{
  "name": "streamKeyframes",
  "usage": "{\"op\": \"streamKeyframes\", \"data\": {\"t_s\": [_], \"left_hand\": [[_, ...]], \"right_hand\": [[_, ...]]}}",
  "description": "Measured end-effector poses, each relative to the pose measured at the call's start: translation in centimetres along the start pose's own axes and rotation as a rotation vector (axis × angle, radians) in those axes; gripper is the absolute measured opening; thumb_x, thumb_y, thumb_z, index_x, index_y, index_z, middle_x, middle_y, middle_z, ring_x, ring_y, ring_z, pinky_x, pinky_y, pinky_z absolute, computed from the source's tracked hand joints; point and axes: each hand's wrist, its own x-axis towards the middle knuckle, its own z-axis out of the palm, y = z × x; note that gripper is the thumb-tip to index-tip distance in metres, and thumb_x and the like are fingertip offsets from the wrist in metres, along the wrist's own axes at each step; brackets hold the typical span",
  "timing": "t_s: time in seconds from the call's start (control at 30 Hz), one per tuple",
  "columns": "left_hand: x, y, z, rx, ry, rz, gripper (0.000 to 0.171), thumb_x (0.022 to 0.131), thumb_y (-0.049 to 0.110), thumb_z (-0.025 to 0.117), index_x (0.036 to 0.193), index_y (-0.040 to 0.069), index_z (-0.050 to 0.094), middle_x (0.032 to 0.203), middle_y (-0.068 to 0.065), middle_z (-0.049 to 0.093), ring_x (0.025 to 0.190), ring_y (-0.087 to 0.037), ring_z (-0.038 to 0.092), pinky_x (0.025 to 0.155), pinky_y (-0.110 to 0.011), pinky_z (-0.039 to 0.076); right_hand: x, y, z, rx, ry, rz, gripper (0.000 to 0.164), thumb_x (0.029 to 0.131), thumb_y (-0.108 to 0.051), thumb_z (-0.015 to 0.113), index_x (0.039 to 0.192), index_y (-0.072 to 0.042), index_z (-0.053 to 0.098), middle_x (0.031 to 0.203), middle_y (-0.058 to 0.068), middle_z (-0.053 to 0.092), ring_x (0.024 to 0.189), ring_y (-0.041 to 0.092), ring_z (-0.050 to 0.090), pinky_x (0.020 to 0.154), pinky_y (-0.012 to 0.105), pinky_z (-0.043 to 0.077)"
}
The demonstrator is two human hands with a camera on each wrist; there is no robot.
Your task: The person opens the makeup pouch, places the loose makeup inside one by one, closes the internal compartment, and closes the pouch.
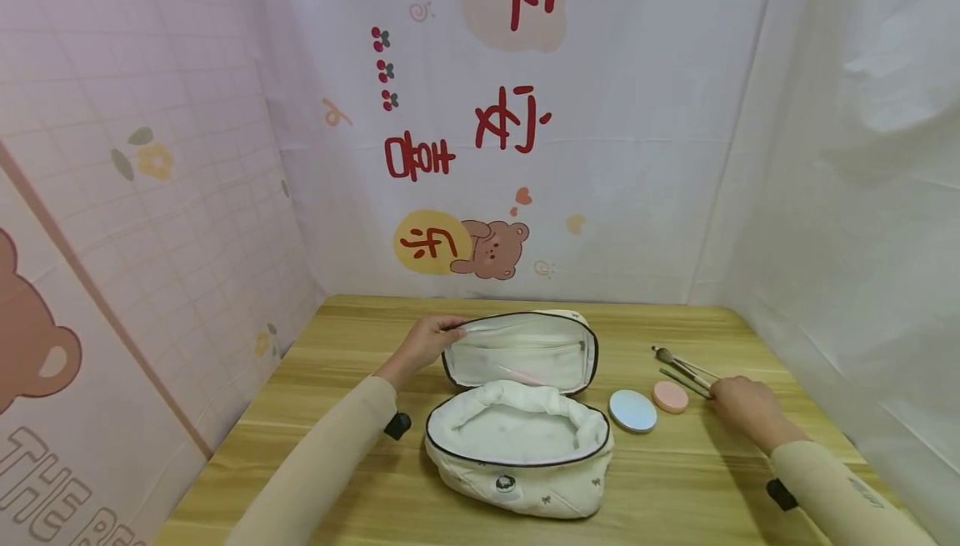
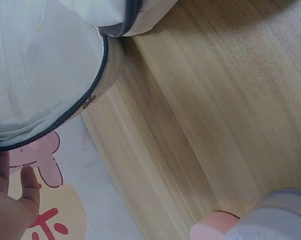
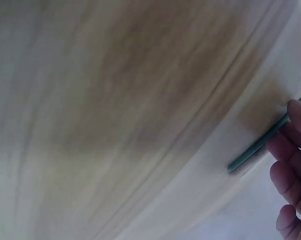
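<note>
A cream cosmetic bag (image 1: pixel 525 479) with dark zip edging stands on the table, its lid (image 1: pixel 525 363) raised at the back. My left hand (image 1: pixel 426 344) holds the lid's left edge; in the left wrist view a finger reaches behind the zip edge (image 2: pixel 65 116). At the right, my right hand (image 1: pixel 746 408) pinches a thin green stick (image 3: pixel 258 146) between thumb and fingers, near the ends of several makeup brushes (image 1: pixel 665 355). Whether it holds the other brushes too is hidden. Left of that hand lie a pink round case (image 1: pixel 670 397) and a pale blue round compact (image 1: pixel 632 411).
The wooden table (image 1: pixel 352 463) meets a white printed cloth (image 1: pixel 622 112) at the back. Cloth also hangs close on the left and right sides. A pinkish slim thing (image 1: pixel 525 378) shows in the lid's inner pocket.
</note>
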Motion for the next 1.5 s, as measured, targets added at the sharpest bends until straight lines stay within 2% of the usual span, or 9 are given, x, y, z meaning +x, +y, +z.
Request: {"op": "streamKeyframes", "data": {"t_s": [0.2, 0.57, 0.93, 1.23, 1.5], "left_hand": [[0.1, -0.1, 0.1, -0.003, -0.002, 0.007, 0.026, 0.099, 0.016, 0.064, 0.122, 0.008, 0.071, 0.124, -0.006, 0.067, 0.115, -0.024, 0.059, 0.096, -0.044, 0.049], [0.0, -0.1, 0.1, 0.006, -0.002, 0.010, 0.026, 0.099, 0.016, 0.063, 0.122, 0.007, 0.072, 0.124, -0.007, 0.067, 0.115, -0.024, 0.059, 0.095, -0.044, 0.049], [0.0, -0.2, 0.0, -0.004, -0.015, 0.014, 0.026, 0.098, 0.017, 0.064, 0.123, 0.009, 0.072, 0.125, -0.005, 0.066, 0.116, -0.024, 0.059, 0.096, -0.045, 0.048], [-0.1, -0.1, 0.0, 0.007, -0.015, 0.003, 0.027, 0.099, 0.016, 0.063, 0.123, 0.008, 0.071, 0.124, -0.006, 0.067, 0.115, -0.024, 0.059, 0.095, -0.043, 0.049], [0.0, 0.0, 0.1, 0.005, -0.010, -0.025, 0.027, 0.099, 0.017, 0.063, 0.124, 0.011, 0.071, 0.124, -0.004, 0.067, 0.116, -0.023, 0.058, 0.096, -0.044, 0.048]], "right_hand": [[0.4, -0.3, 0.2, -0.034, -0.016, 0.037, 0.025, 0.085, -0.007, 0.070, 0.065, -0.012, 0.055, 0.066, 0.008, 0.060, 0.061, 0.030, 0.059, 0.051, 0.051, 0.046], [0.6, -1.1, 0.2, -0.085, -0.023, 0.055, 0.024, 0.084, 0.005, 0.060, 0.066, -0.008, 0.052, 0.061, 0.008, 0.055, 0.057, 0.028, 0.058, 0.049, 0.050, 0.048], [0.8, -1.5, -0.4, -0.074, -0.014, 0.094, 0.021, 0.086, -0.003, 0.060, 0.066, -0.006, 0.054, 0.062, 0.012, 0.057, 0.059, 0.033, 0.060, 0.051, 0.051, 0.048], [1.1, -1.6, -0.9, -0.055, 0.117, 0.081, 0.022, 0.084, -0.007, 0.062, 0.064, -0.010, 0.055, 0.058, 0.004, 0.054, 0.055, 0.028, 0.052, 0.050, 0.049, 0.042], [1.5, -1.7, -1.0, -0.051, 0.284, 0.037, 0.022, 0.086, -0.009, 0.064, 0.065, -0.013, 0.060, 0.057, -0.002, 0.052, 0.054, 0.023, 0.049, 0.053, 0.046, 0.036]]}}
